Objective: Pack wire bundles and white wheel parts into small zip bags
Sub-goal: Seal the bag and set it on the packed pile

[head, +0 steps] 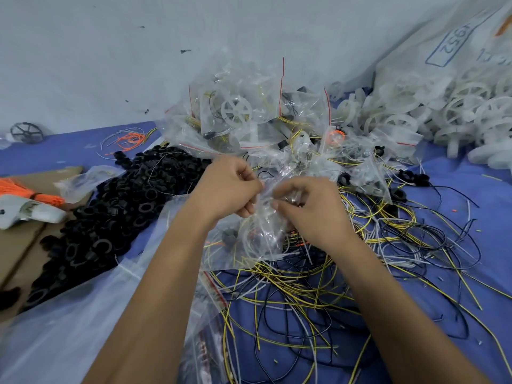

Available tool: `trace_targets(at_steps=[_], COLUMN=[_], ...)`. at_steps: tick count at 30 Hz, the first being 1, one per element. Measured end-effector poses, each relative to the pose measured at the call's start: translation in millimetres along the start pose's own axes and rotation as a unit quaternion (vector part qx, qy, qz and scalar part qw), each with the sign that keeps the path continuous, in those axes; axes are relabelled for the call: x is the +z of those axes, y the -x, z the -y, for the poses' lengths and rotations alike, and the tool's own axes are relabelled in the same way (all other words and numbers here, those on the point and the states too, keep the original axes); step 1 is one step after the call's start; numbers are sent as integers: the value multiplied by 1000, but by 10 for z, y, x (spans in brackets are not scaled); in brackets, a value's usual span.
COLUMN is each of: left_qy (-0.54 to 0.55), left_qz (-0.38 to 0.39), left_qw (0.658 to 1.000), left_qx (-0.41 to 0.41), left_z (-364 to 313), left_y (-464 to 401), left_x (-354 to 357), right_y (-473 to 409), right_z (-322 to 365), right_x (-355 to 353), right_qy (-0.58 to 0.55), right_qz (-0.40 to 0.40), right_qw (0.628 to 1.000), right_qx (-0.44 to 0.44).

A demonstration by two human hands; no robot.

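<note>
Both the left hand (231,187) and the right hand (307,207) are pinching a small zip bag (266,225) above the loose wires (318,286). Filled bags (249,120) are piling up behind; many white wheels (457,112) are waiting.

- Beyond the grip, the heap of filled bags (249,117) blocks the way.
- Left of it, black rings (110,214) crowd the surface.
- Right and below, loose wires (318,286) tangle.
- Bare blue cloth (476,245) lies far right.

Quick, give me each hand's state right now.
Left hand: pinches the top of the small clear zip bag.
Right hand: fingers curled, pinches the same bag's top from the other side.
</note>
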State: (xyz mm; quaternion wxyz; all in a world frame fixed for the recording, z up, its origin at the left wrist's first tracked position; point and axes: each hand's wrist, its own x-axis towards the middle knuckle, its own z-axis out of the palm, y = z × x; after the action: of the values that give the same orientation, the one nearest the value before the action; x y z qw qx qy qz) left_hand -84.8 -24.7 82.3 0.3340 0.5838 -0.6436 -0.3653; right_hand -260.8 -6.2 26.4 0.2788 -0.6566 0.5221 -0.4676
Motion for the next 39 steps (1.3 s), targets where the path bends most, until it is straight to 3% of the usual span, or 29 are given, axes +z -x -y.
trace_targets(at_steps=[3, 7, 10, 13, 15, 17, 19, 22, 25, 26, 29, 32, 36, 38, 39], left_qy=[-4, 43, 70, 107, 135, 157, 161, 159, 178, 186, 194, 195, 196, 204, 206], left_qz=[2, 3, 20, 41, 51, 59, 60, 63, 60, 55, 37, 29, 37, 39, 36], left_qw=[1000, 999, 997, 993, 989, 985, 985, 985, 982, 981, 980, 980, 979, 977, 977], left_qx=[15, 29, 29, 30, 30, 30, 27, 21, 13, 13, 18, 14, 37, 48, 49], left_z=[-39, -116, -171, -232, -274, -301, -314, -338, -377, -383, -368, -334, -352, -368, -368], left_y=[17, 37, 71, 97, 110, 128, 149, 178, 189, 186, 172, 168, 171, 158, 152], left_x=[38, 17, 38, 90, 114, 144, 181, 234, 259, 262, 272, 321, 405, 407, 397], right_y=[27, 67, 112, 141, 149, 153, 152, 183, 191, 180, 101, 95, 186, 189, 182], right_z=[94, 117, 129, 137, 161, 158, 172, 182, 235, 230, 200, 148, 186, 273, 298], right_x=[68, 152, 158, 119, 106, 126, 162, 140, 127, 152, 232, 241, 235, 225, 226], right_qy=[-170, -193, -255, -322, -329, -220, -144, -250, -420, -420, -284, -177, -246, -338, -339], right_qz=[25, 129, 235, 283, 280, 244, 237, 287, 254, 233, 163, 182, 279, 281, 257], right_qw=[984, 973, 937, 900, 898, 944, 960, 925, 869, 874, 945, 967, 926, 896, 902], right_qx=[35, 19, 47, 74, 84, 17, -32, -7, 67, 72, 13, 12, 59, 67, 70])
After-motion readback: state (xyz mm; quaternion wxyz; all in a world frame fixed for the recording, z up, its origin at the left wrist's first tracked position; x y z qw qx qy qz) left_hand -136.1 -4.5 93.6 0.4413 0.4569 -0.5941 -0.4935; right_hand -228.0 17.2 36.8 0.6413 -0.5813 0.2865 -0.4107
